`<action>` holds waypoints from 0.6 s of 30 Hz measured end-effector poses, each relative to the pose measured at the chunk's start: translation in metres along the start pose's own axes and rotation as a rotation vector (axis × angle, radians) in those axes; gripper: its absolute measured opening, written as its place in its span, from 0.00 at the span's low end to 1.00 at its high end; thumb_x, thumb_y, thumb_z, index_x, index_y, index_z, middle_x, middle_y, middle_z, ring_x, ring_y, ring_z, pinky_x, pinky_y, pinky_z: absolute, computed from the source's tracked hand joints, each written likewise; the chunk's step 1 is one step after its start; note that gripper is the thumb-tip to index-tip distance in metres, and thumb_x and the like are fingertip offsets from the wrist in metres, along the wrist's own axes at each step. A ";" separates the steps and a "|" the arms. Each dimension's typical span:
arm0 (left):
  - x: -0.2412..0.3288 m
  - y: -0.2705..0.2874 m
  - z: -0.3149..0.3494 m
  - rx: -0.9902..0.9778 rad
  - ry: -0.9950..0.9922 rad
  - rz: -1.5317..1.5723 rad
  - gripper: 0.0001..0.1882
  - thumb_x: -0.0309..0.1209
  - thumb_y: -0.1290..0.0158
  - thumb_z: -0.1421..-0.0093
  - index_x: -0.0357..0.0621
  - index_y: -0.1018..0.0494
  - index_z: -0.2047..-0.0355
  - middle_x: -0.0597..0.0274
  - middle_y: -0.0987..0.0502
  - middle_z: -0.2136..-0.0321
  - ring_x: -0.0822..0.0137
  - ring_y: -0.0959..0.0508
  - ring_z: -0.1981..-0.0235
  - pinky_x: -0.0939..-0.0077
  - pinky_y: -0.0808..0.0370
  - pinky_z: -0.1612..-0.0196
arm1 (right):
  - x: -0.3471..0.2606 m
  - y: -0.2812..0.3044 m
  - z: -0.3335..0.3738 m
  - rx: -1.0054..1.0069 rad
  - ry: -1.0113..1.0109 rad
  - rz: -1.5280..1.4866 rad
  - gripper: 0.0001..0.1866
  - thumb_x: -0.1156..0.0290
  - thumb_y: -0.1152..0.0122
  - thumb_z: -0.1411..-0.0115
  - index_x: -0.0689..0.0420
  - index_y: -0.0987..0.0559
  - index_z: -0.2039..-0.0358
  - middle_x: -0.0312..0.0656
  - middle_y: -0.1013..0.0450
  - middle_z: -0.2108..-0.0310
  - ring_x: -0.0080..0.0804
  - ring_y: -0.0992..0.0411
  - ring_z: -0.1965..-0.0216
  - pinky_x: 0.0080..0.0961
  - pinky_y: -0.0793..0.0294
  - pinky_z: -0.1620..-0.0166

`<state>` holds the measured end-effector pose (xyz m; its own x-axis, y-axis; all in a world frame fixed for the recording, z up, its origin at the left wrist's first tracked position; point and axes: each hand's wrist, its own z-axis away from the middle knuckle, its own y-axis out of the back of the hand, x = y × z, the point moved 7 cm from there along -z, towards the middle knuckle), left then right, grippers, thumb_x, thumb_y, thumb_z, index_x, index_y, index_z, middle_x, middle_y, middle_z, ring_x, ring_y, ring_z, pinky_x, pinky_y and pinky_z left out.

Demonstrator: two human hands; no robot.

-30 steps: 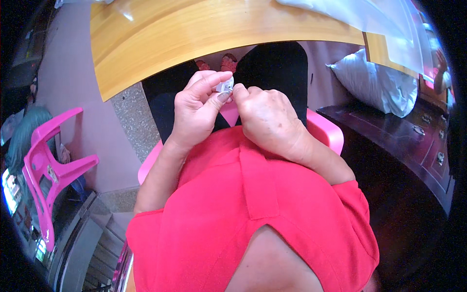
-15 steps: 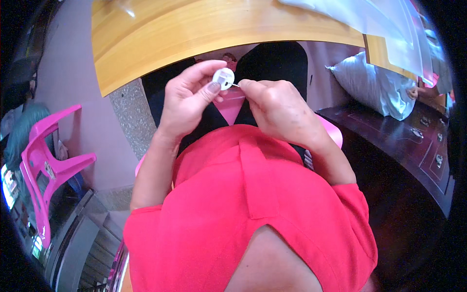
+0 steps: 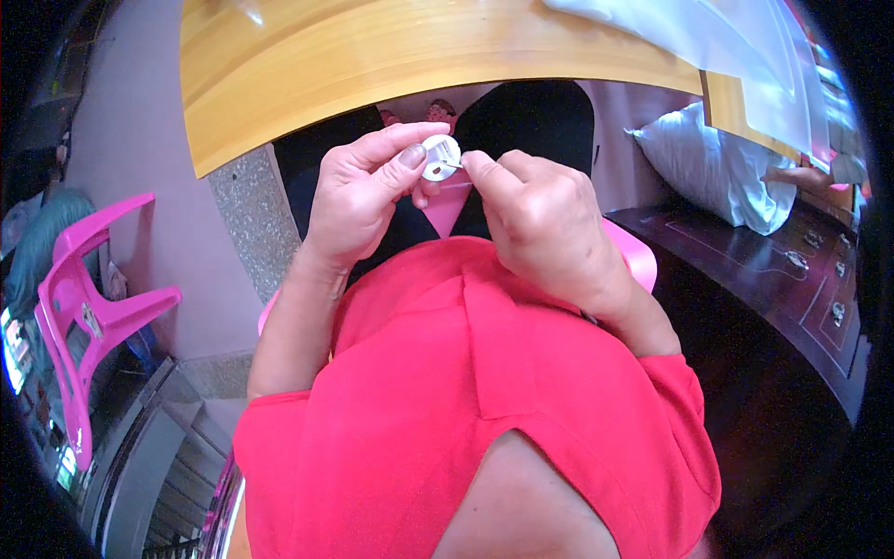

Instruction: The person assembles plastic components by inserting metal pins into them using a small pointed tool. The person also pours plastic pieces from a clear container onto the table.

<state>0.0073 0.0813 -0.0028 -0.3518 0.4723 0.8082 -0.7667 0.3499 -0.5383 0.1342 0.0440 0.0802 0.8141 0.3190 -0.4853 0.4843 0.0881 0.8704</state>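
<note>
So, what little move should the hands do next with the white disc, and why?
Maybe the right hand could gently nudge the thin strand along the disc. The left hand pinches the disc by its edge, and the strand runs from the right hand to the disc. What the strand is exactly is too small to tell.

A yellow wooden table (image 3: 419, 65) spans the top of the view, its near edge bowed by the lens, with clear plastic (image 3: 736, 47) lying across its right part. Over to the right, a plump white sack (image 3: 712, 168) rests at the dark surface (image 3: 694, 240), where small pale pieces (image 3: 796, 260) show, too small to identify.
</note>
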 end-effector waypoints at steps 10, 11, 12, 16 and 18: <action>0.001 -0.007 0.001 -0.018 0.027 0.035 0.13 0.22 0.53 0.37 0.31 0.27 0.53 0.55 0.24 0.66 0.68 0.22 0.69 0.80 0.23 0.68 | -0.012 -0.001 -0.001 0.040 0.127 0.275 0.07 0.69 0.45 0.51 0.59 0.26 0.75 0.39 0.32 0.81 0.33 0.29 0.78 0.29 0.29 0.76; 0.001 -0.007 0.001 -0.019 0.027 0.034 0.13 0.22 0.53 0.37 0.31 0.27 0.53 0.55 0.24 0.66 0.68 0.22 0.69 0.80 0.23 0.68 | -0.012 0.000 -0.001 0.041 0.127 0.276 0.07 0.69 0.45 0.51 0.59 0.26 0.75 0.39 0.32 0.81 0.33 0.29 0.78 0.29 0.29 0.76; 0.000 -0.007 0.001 -0.017 0.037 0.039 0.13 0.22 0.53 0.38 0.31 0.27 0.54 0.55 0.24 0.66 0.68 0.22 0.69 0.80 0.23 0.68 | -0.012 0.000 -0.001 0.030 0.132 0.280 0.07 0.69 0.45 0.51 0.59 0.26 0.76 0.40 0.32 0.81 0.33 0.29 0.78 0.29 0.29 0.75; -0.001 -0.008 0.001 -0.006 0.046 0.025 0.12 0.21 0.52 0.38 0.31 0.27 0.55 0.56 0.24 0.66 0.69 0.22 0.69 0.80 0.23 0.68 | -0.014 -0.002 -0.001 0.021 0.178 0.307 0.07 0.69 0.46 0.51 0.60 0.26 0.77 0.41 0.32 0.81 0.34 0.29 0.78 0.29 0.29 0.76; -0.001 -0.009 0.001 -0.008 0.023 -0.003 0.12 0.20 0.51 0.39 0.30 0.26 0.56 0.56 0.24 0.66 0.70 0.23 0.70 0.80 0.24 0.68 | -0.015 -0.004 -0.002 -0.009 0.186 0.331 0.07 0.69 0.46 0.51 0.60 0.26 0.77 0.41 0.31 0.80 0.34 0.29 0.78 0.29 0.29 0.76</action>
<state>0.0143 0.0774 0.0016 -0.3374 0.4896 0.8040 -0.7634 0.3574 -0.5381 0.1195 0.0402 0.0843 0.8535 0.4975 -0.1551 0.2013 -0.0403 0.9787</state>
